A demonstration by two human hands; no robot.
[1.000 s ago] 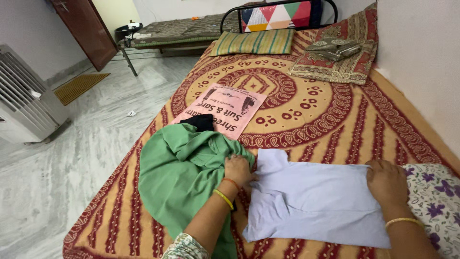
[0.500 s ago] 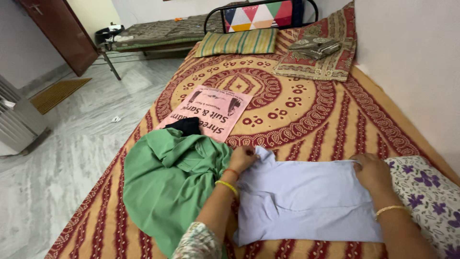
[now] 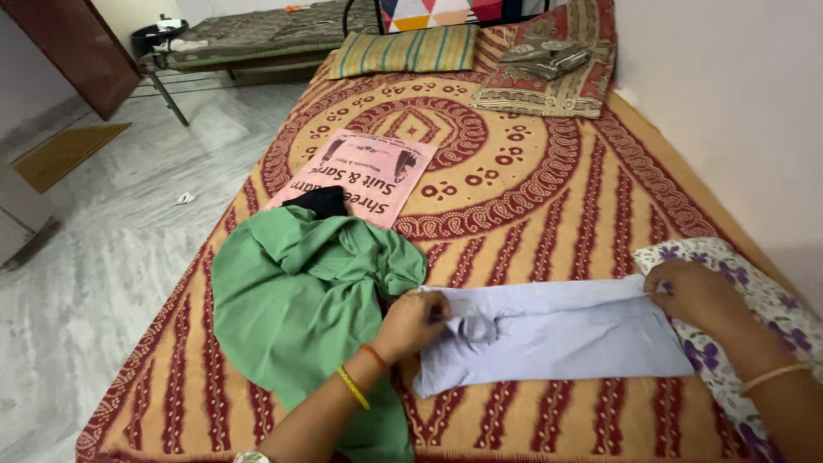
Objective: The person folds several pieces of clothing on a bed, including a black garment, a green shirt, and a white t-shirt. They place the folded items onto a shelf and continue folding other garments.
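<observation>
A pale blue cloth [image 3: 557,330] lies folded into a narrow band near the front of the bed. My left hand [image 3: 411,321] pinches its bunched left end, and my right hand [image 3: 690,291] grips its right end. A crumpled green garment [image 3: 300,300] sits just left of my left hand, touching the blue cloth's end. A floral white and purple cloth [image 3: 754,300] lies under my right forearm.
The bed [image 3: 531,197] has an orange and maroon patterned sheet. A pink printed bag [image 3: 364,176] with a black item on it lies mid-bed. A striped pillow [image 3: 403,51] and folded fabrics [image 3: 549,73] sit at the head. A wall runs on the right, marble floor on the left.
Both hands brought the far edge of the blue cloth toward me, folding it from a wide rectangle into a narrow band. The view tilted downward.
</observation>
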